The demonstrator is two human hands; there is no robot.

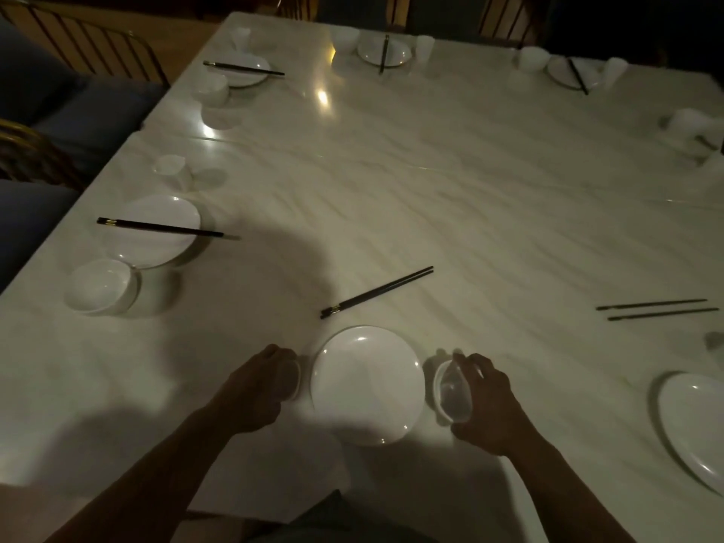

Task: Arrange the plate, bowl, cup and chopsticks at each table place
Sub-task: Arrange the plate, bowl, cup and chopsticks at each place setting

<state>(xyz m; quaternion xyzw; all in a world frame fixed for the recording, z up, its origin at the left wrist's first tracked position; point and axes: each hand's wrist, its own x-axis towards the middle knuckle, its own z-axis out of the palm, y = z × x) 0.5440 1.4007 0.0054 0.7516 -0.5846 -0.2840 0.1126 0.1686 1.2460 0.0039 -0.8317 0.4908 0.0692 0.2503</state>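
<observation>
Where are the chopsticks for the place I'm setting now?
In the head view the chopsticks lie on the table just beyond the near plate, centre frame, slanting up to the right and clear of its rim.

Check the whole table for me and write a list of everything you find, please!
Surface: pale marble table, shiny, dimly lit.
Job's things: plate flat at the near place; chopsticks on the table beyond it, not touching it; bowl tilted, right of the plate; what looks like the cup, mostly hidden, left of it.
Clutter: nothing seen.
Hands: left hand curls round the cup; right hand grips the bowl.
Cables: nothing seen.
Surroundings: left-side plate with chopsticks across it; second plate and loose chopstick pair at right; chairs around.
</observation>
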